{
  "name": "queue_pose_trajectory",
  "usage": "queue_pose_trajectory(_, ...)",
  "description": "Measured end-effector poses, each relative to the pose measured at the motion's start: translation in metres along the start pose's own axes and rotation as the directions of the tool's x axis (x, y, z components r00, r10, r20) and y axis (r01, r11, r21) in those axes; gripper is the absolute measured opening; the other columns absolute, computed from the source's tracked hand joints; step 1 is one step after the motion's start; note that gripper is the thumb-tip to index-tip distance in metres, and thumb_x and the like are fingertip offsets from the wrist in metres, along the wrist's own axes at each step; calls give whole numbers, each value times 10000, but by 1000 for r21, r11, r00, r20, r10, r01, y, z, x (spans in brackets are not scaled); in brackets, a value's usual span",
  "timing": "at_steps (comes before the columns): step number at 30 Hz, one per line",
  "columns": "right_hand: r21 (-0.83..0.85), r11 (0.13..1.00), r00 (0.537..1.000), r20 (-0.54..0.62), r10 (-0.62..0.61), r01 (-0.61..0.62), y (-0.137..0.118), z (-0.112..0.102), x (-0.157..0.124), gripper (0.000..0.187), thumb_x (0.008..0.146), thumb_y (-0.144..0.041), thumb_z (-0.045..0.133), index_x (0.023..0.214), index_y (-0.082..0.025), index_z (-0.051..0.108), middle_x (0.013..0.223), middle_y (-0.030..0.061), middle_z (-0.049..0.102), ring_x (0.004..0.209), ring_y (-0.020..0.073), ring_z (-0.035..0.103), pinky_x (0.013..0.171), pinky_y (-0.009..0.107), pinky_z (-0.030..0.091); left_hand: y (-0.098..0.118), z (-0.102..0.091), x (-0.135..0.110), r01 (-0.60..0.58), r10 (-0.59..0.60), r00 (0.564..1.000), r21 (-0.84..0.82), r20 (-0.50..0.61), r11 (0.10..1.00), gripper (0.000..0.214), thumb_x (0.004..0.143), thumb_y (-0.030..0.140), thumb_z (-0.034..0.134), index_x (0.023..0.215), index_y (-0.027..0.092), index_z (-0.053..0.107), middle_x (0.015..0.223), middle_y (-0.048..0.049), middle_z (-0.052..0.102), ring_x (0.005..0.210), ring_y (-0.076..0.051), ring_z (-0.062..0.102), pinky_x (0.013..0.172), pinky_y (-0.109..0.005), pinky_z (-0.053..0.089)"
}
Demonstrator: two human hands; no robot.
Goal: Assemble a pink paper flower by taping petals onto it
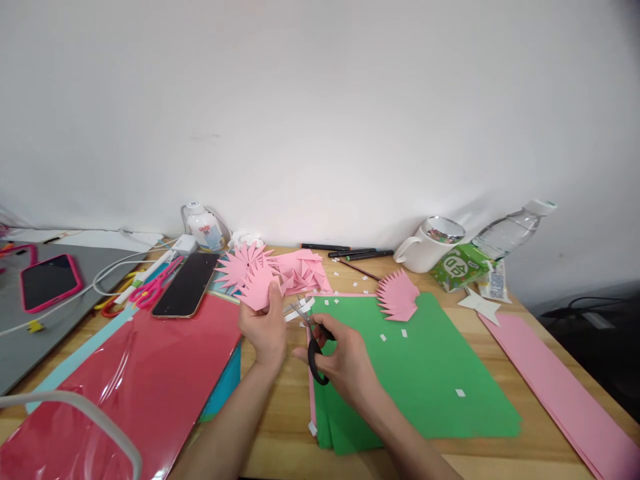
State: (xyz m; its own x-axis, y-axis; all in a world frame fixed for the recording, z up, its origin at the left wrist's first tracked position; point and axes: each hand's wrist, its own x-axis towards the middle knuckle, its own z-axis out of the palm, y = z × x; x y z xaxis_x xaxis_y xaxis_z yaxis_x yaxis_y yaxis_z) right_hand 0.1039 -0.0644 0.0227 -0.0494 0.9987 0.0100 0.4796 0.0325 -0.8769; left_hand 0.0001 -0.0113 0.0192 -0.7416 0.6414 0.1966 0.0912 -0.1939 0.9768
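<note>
My left hand (264,333) is closed around a pink folded-paper fan (256,288) with a spiky edge, its thumb on the near face. In my right hand (346,357) is a pair of black-handled scissors (316,365), the metal blades pointing up and left toward the fan. Thin white strips (300,309) lie close to the blades. Behind my left hand, a round spiky pink paper piece (240,265) rests beside a pile of folded pink paper (303,270). Another spiky pink fan (399,297) lies at the top of the green sheets (415,387).
A clear sleeve of red paper (135,373), a dark phone (186,287) and pink scissors (155,283) lie left. Pens (361,254), a white mug (431,245), a green carton (457,268) and a tilted bottle (513,230) line the wall. Pink strips (555,387) lie right.
</note>
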Motion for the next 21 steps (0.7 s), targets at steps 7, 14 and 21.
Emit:
queue_pose_trajectory(7,-85,995,992,-107,-66,57,11,3,-5,181,727,-338,588,815,-183,624,627,-32,547,560,120,486,543,217,366,-3,1,-3,-31,30,1000,-15,-5,999,244,693,294,674,833,95,649,837,-110,732,750,-202,688,649,-270,540)
queue_pose_trajectory(14,-158,984,936,-327,-130,82,35,-17,-7,213,760,-362,587,858,-183,648,626,-7,599,557,141,544,540,222,417,-15,-2,-4,-125,122,990,39,65,991,236,719,335,656,822,127,618,796,-83,707,713,-184,663,646,-269,514)
queue_pose_trajectory(21,-650,760,992,108,59,26,36,-69,1,456,654,12,539,1054,-178,647,931,76,693,884,237,636,770,305,447,-24,-5,1,-415,240,870,375,431,829,175,760,337,587,703,174,554,600,-6,582,566,-151,546,578,-253,404)
